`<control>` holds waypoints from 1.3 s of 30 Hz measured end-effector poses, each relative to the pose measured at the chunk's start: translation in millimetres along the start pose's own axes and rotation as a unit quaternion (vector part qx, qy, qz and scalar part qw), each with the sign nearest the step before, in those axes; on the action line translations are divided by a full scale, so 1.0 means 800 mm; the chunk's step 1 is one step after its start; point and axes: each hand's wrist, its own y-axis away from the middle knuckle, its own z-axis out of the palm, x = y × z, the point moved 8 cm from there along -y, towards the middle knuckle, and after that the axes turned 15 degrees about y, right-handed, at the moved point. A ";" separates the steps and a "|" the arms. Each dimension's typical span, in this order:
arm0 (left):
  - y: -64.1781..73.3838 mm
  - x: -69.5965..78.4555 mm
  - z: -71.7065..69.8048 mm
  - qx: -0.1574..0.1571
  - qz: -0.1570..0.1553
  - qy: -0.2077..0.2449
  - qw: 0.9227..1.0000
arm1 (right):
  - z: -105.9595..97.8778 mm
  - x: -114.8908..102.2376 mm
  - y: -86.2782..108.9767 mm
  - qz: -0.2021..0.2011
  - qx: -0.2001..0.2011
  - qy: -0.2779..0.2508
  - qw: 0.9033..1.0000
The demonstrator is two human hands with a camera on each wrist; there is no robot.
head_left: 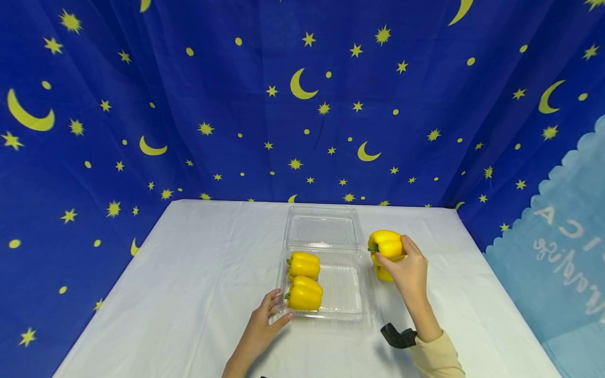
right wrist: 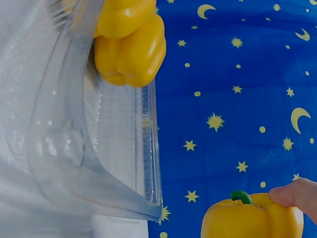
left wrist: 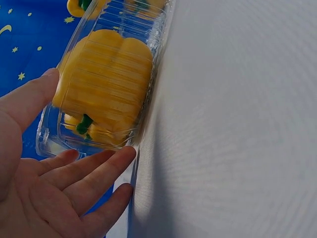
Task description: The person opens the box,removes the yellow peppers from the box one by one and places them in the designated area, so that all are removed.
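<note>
A clear plastic clamshell container (head_left: 341,283) lies with its lid (head_left: 323,227) folded back. Along its left side are yellow bell peppers, a nearer one (head_left: 304,294) and a farther one (head_left: 304,265), with more yellow showing beneath them. My left hand (head_left: 266,323) is at the front left corner, thumb and fingers extended around it; the left wrist view shows a pepper (left wrist: 106,74) through the wall. To the right of the container, my right hand (head_left: 410,268) grips a yellow bell pepper (head_left: 385,242) with a green stem, between thumb and fingers. Another yellow pepper (head_left: 384,274) shows partly below it.
A white cloth covers the table (head_left: 212,262). Blue curtains (head_left: 255,115) with yellow moons and stars enclose the back and sides. A light blue lettered cloth (head_left: 557,231) hangs at the right. A black strap piece (head_left: 398,336) sits by the right wrist.
</note>
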 end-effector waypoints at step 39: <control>-0.001 0.000 0.002 0.005 0.004 -0.012 1.000 | -0.006 0.024 -0.010 0.000 0.004 0.012 1.000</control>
